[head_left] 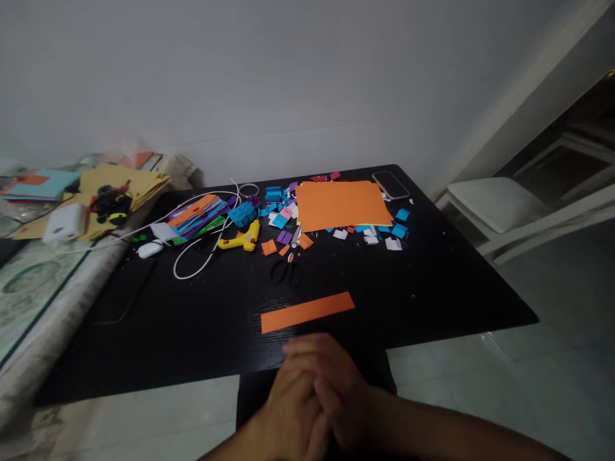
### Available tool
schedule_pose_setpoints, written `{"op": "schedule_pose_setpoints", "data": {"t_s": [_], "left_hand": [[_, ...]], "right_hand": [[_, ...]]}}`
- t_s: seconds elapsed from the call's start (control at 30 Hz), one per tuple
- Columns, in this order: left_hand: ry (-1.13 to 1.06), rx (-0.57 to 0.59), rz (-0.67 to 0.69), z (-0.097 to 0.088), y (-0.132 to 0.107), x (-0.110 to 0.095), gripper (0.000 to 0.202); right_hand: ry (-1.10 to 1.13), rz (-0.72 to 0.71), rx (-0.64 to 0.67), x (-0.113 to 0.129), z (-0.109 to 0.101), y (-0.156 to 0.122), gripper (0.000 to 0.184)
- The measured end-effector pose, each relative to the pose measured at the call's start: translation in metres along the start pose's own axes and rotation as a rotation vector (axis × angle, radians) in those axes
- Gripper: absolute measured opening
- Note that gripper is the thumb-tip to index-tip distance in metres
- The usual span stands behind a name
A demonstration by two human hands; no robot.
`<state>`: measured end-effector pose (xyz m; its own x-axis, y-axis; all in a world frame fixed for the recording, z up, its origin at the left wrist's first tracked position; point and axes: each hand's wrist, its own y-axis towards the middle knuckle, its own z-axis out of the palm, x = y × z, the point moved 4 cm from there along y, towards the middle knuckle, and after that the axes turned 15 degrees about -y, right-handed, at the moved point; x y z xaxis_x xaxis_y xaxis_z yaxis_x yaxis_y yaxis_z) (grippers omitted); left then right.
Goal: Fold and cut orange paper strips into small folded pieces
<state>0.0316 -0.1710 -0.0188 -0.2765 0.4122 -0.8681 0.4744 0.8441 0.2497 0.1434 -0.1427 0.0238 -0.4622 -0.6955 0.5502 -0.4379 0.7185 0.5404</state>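
Note:
At the near edge of the black table, my left hand (pixel 289 398) and my right hand (pixel 340 378) are clasped together, fingers closed around each other. No object shows between them, and a slight blur softens the fingertips. Just beyond lies an orange paper strip (pixel 307 312), flat and slightly slanted, apart from both hands. Farther back, black-handled scissors (pixel 287 270) point away from me, their blades among small paper pieces. A stack of paper sheets with orange on top (pixel 344 205) rests on scattered blue, white and purple pieces.
A yellow glue gun (pixel 243 239) lies beside a looped white cable (pixel 192 276) and a pile of folded coloured paper (pixel 196 214). Phones lie at the back right (pixel 391 184) and on the left (pixel 122 291). A white chair (pixel 490 205) stands right of the table (pixel 456 301).

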Motion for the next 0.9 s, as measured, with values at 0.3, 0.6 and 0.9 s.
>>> {"op": "schedule_pose_setpoints", "data": {"t_s": [0.3, 0.6, 0.9], "left_hand": [[0.616, -0.029, -0.035, -0.026, 0.023, 0.018, 0.073], [0.661, 0.004, -0.065, -0.023, 0.023, 0.022, 0.072], [0.618, -0.019, -0.111, -0.024, 0.025, 0.024, 0.066]], "right_hand": [[-0.421, 0.010, 0.241, -0.044, -0.008, 0.000, 0.057], [-0.498, 0.127, 0.251, -0.056, -0.012, -0.008, 0.053], [-0.633, 0.218, 0.205, -0.081, -0.045, -0.021, 0.044]]}}
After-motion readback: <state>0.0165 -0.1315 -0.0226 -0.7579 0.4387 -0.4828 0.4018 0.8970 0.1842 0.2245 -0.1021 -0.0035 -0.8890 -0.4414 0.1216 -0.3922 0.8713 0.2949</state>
